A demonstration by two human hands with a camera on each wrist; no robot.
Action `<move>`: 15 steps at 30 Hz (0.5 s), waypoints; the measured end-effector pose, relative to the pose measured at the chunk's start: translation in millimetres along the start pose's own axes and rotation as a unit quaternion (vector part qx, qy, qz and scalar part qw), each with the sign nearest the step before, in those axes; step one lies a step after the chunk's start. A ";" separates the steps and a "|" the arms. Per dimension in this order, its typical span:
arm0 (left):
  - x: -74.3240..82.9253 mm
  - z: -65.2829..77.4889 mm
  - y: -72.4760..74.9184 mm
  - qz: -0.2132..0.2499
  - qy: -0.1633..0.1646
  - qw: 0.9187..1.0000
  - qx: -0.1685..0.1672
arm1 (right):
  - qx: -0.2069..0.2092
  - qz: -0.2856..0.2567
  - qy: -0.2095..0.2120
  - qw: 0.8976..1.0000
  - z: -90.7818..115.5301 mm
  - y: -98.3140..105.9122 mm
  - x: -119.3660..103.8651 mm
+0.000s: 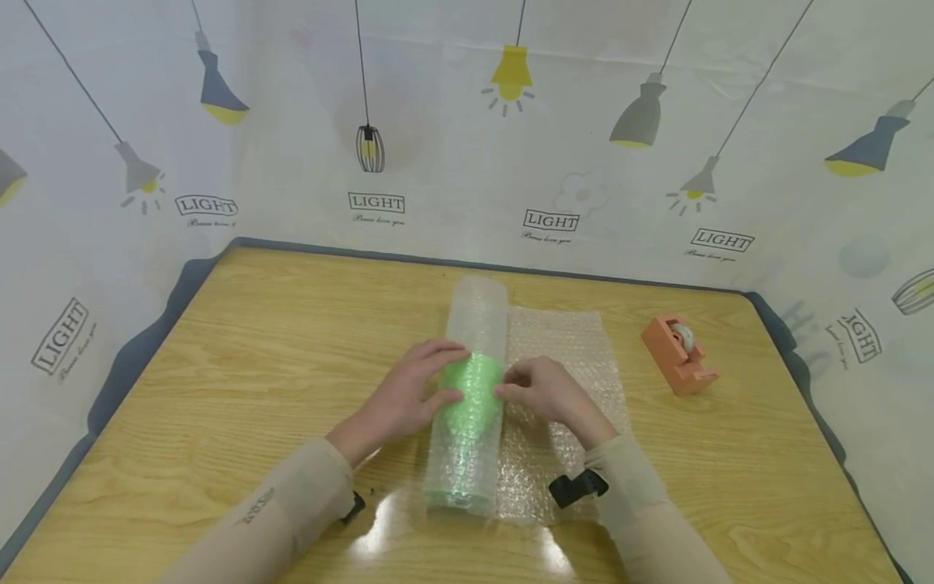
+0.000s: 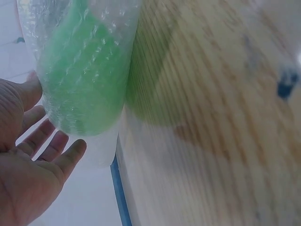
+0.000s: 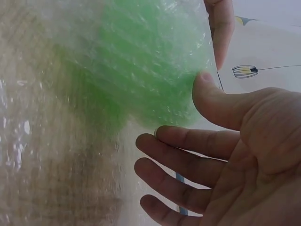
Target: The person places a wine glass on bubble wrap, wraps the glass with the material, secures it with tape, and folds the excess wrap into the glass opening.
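A green object (image 1: 473, 397) sits inside a roll of clear bubble wrap (image 1: 477, 312) in the middle of the table; its kind is blurred by the layers. The left hand (image 1: 404, 393) rests its fingertips on the roll's left side, thumb and fingers spread. In the left wrist view its fingers (image 2: 70, 155) are loosely extended beside the wrapped green part. On the opposite side, the right hand (image 1: 543, 389) touches the roll with its thumb. The right wrist view shows that thumb on the wrap and relaxed fingers (image 3: 188, 162) below. A flat stretch of bubble wrap (image 1: 565, 345) lies under the right hand.
An orange tape dispenser (image 1: 671, 353) with a roll of tape stands on the right of the wooden table (image 1: 255, 324). A pale curtain (image 1: 452, 219) printed with lamps surrounds the table's back and sides. The person wears dark bands at both wrists.
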State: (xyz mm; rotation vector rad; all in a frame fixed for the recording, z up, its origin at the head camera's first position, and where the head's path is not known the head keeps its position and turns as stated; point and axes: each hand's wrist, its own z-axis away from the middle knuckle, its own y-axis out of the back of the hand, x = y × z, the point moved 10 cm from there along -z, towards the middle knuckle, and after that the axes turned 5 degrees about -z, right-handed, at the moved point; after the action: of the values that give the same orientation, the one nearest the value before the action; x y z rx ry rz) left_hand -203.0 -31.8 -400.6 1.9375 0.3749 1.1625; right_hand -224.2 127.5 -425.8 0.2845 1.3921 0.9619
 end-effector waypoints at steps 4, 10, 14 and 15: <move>4.0 -0.9 -1.1 -0.001 -0.007 1.000 0.002 | -0.002 0.012 0.004 1.000 0.0 0.2 3.7; 7.4 -3.3 -4.6 0.002 -0.009 1.000 0.002 | 0.001 0.026 0.055 0.998 -1.0 1.2 5.7; 10.2 -5.5 -7.2 0.001 -0.011 1.000 -0.001 | 0.004 0.039 0.086 0.995 0.1 3.0 6.7; 11.2 -5.9 -7.4 0.001 -0.012 1.000 -0.001 | 0.004 0.042 0.091 0.995 0.4 3.4 7.1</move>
State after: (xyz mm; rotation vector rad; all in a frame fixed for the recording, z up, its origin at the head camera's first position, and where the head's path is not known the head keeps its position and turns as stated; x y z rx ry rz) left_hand -200.9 -17.5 -398.3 1.9485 0.3581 1.1398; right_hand -226.0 134.7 -428.3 0.2683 1.5614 1.0733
